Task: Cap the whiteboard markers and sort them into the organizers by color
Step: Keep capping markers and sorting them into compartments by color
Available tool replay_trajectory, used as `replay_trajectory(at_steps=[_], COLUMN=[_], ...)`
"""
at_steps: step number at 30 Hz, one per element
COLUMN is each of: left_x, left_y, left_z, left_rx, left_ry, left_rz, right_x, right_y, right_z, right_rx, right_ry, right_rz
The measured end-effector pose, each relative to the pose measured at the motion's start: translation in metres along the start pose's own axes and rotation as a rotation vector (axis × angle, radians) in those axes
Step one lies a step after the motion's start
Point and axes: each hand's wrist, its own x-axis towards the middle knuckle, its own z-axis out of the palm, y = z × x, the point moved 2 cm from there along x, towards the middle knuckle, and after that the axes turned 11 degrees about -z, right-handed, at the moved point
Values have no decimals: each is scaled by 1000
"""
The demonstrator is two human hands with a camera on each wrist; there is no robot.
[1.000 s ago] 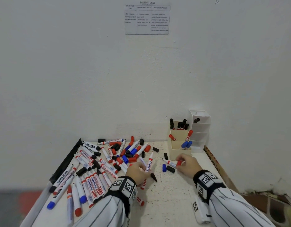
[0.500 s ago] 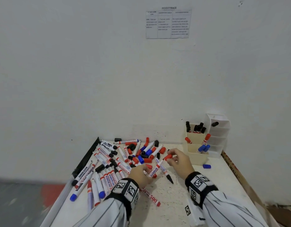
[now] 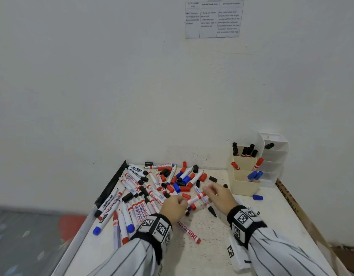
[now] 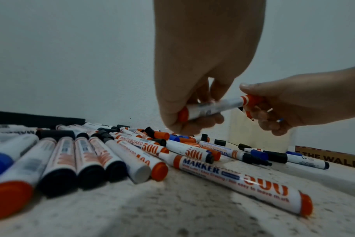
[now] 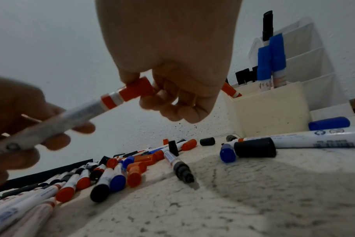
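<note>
Red whiteboard marker (image 3: 196,197), held above the table (image 3: 215,234) near the cream organizer (image 3: 244,182): barrel gripped by left hand (image 3: 174,206), red cap (image 5: 137,89) pinched by right hand (image 3: 219,196) fingers (image 5: 173,102), apparently for seating.

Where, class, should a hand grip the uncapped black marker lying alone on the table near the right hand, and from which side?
Grip the uncapped black marker by its white barrel, coming from above. It lies flat and clear of the pile, its bare black tip points toward the person, and the barrel keeps fingers off the ink.
</note>
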Motion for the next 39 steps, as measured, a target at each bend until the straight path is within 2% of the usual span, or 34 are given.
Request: replay_trajectory(at_steps=[3,6,14,25,33,39], left_x=[-10,-17,-17,-14,-14,-15], left_y=[4,3,-11,-19,-18,-17], left_z=[6,12,24,32,45,47], left_rx=[-144,-128,-99,-102,-284,-449], left_ry=[-13,45,95,130,-18,-157], left_rz=[71,166,163,147,133,6], right_x=[-1,-4,-10,-15,-14,-12], right_y=[1,0,11,5,1,-5], right_z=[3,5,14,19,15,16], right_rx=[-53,-31,-98,4,78,152], right_ry=[35,79,108,160,165,148], right_rz=[74,115,172,169,125,66])
